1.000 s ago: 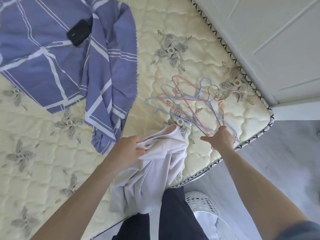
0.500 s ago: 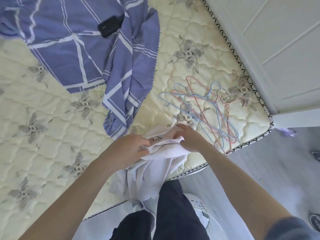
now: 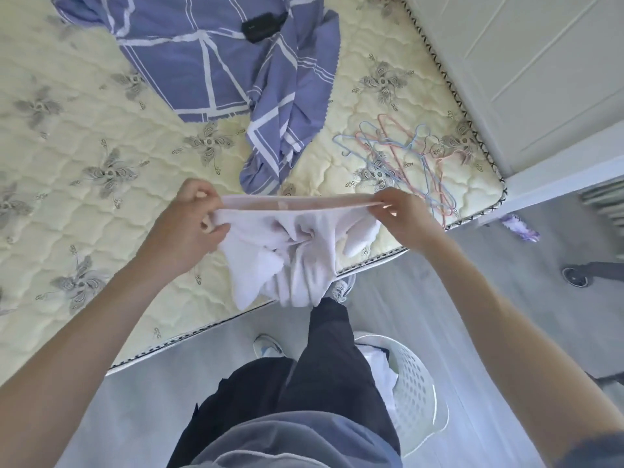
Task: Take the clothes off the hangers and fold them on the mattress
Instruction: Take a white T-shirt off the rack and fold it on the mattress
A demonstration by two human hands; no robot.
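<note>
Both hands were raised over the mattress [image 3: 101, 211] edge, left hand [image 3: 189, 224] and right hand [image 3: 401, 217] each pinching the white garment [image 3: 290, 244] hem taut between them.

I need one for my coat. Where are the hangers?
In the head view, the hangers lie on the mattress near its right corner, beside the blue striped cloth.

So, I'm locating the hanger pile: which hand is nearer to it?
Right. The right hand pinches the garment edge right beside the hangers; the left hand grips the edge's other end, well away from them.
</note>
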